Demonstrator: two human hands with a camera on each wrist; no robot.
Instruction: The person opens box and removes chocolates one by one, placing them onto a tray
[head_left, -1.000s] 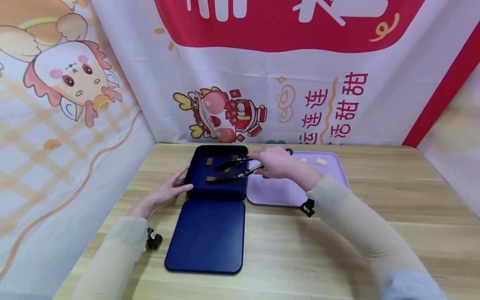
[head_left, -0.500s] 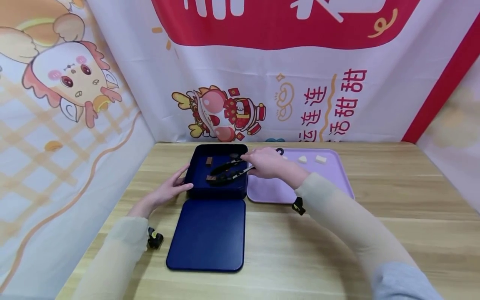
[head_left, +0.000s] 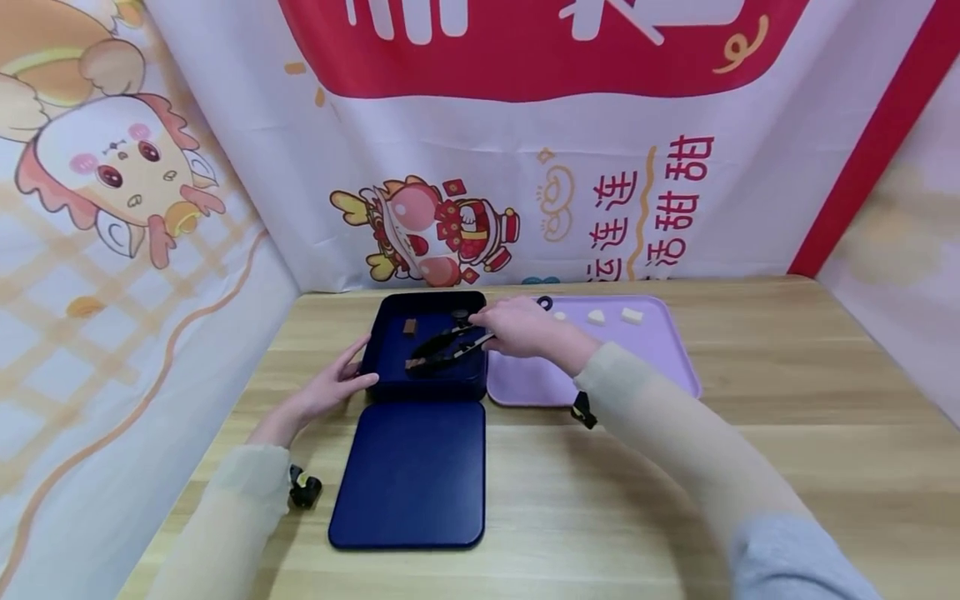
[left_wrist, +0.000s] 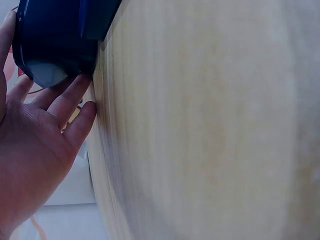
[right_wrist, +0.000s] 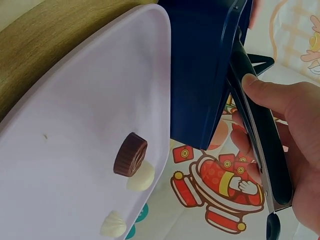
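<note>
My right hand [head_left: 521, 327] grips black-handled tongs [head_left: 453, 343], which reach down into a dark blue box [head_left: 371, 358]. The tongs' tips lie around or beside a brown chocolate piece [head_left: 415, 364] near the box's front left; whether they pinch it I cannot tell. Another brown chocolate [head_left: 410, 327] lies farther back, and a dark round one [head_left: 460, 317] at the back right. With fingers spread and fairly straight, my left hand [head_left: 330, 392] touches the box's left side; in the left wrist view its fingertips [left_wrist: 82, 82] meet the wall.
A lilac tray [head_left: 615, 358] adjoins the box's right side, bearing several white pieces [head_left: 632, 316]. The right wrist view also shows a dark chocolate cup [right_wrist: 131, 155] on it. A dark blue lid [head_left: 408, 475] lies flat before the box. Behind hangs a printed cloth [head_left: 450, 150].
My right hand has shifted left with the tongs, and the gap between their arms has narrowed near the front chocolate piece. The left hand stays at the box. The head view has shifted slightly.
</note>
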